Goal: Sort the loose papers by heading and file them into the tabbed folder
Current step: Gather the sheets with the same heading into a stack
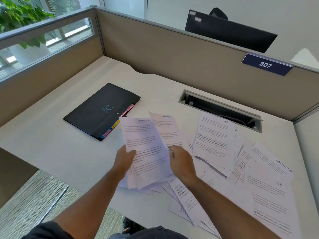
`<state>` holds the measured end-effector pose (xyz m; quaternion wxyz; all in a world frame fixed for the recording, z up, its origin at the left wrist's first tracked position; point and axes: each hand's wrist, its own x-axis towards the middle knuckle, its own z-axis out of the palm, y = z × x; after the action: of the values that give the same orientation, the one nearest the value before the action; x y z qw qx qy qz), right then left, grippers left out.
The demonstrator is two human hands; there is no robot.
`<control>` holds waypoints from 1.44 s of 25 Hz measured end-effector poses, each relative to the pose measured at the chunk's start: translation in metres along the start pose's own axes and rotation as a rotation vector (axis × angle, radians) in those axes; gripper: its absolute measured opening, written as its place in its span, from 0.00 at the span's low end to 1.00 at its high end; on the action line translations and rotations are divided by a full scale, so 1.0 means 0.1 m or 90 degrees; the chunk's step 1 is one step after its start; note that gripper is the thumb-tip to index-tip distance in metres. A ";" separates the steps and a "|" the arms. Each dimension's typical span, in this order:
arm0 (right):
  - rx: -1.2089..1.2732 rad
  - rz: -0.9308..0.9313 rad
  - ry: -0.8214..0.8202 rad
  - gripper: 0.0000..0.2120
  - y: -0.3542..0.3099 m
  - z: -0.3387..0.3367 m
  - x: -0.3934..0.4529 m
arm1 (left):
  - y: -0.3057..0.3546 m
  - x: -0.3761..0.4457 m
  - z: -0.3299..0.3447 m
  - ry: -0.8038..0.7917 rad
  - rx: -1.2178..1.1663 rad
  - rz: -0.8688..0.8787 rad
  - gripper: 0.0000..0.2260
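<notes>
Both hands are up over the bench [51, 135] now. The left hand [125, 160] pinches a sheet headed ADMIN [146, 147], thumb on its face, fingers curled behind. The right hand [181, 163] grips a second ADMIN sheet [165, 130] at its near edge, fingers closed on the paper. The two sheets overlap, fanned apart at the top.

The tabbed folder [101, 109] lies closed, far left of the hands, its coloured tabs [114, 125] poking out toward the papers. To the right, an HR pile [214, 138]; further right and nearer, a loose spread with a SPORTS sheet [269, 163] and another HR sheet [271, 195].

Risk, as I judge it: the lifted sheets are limp and held only by one edge, so one could slip down into the unsorted sheets [183, 194] beneath and get lost among them. The near-right papers hang close to the bench edge; a sweep of the forearm could send them to the floor. The headings are small handwriting, easy to misread.

The bench is pale and smooth, with an open cable slot [221, 109] at the far right. Beige partitions [172, 54] wall it in, a plate reading 307 [265, 64], a dark monitor [229, 31] beyond, a window and a plant [19, 16] far left.
</notes>
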<state>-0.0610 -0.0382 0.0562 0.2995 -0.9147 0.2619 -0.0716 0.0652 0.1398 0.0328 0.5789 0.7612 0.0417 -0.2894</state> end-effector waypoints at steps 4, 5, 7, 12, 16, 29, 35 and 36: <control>-0.027 -0.038 -0.069 0.14 -0.21 0.24 -0.10 | 0.04 -0.05 0.06 -0.031 0.003 0.008 0.10; -0.032 -0.048 -0.081 0.14 -0.27 0.29 -0.13 | 0.05 -0.05 0.06 -0.031 -0.001 0.005 0.10; -0.034 -0.063 -0.101 0.14 -0.36 0.36 -0.16 | 0.04 -0.06 0.07 -0.034 -0.009 0.001 0.09; -0.023 -0.075 -0.153 0.13 -0.48 0.48 -0.20 | 0.04 -0.07 0.08 -0.047 -0.056 0.003 0.09; -0.028 -0.118 -0.169 0.12 -0.48 0.55 -0.23 | 0.00 -0.04 0.04 -0.041 -0.062 0.006 0.07; -0.016 0.034 -0.010 0.16 0.45 0.21 -0.21 | 0.02 0.01 -0.11 0.020 -0.052 -0.015 0.16; -0.083 0.128 -0.058 0.28 0.81 -0.11 0.13 | 0.08 0.03 -0.17 0.062 -0.066 -0.015 0.16; -0.083 0.135 -0.068 0.31 0.81 -0.14 0.23 | 0.09 0.02 -0.17 0.060 -0.065 -0.014 0.16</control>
<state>-0.0807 -0.1126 0.0200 0.2591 -0.9019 0.3446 0.0266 0.0771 0.1517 0.0421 0.6108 0.7432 0.0922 -0.2571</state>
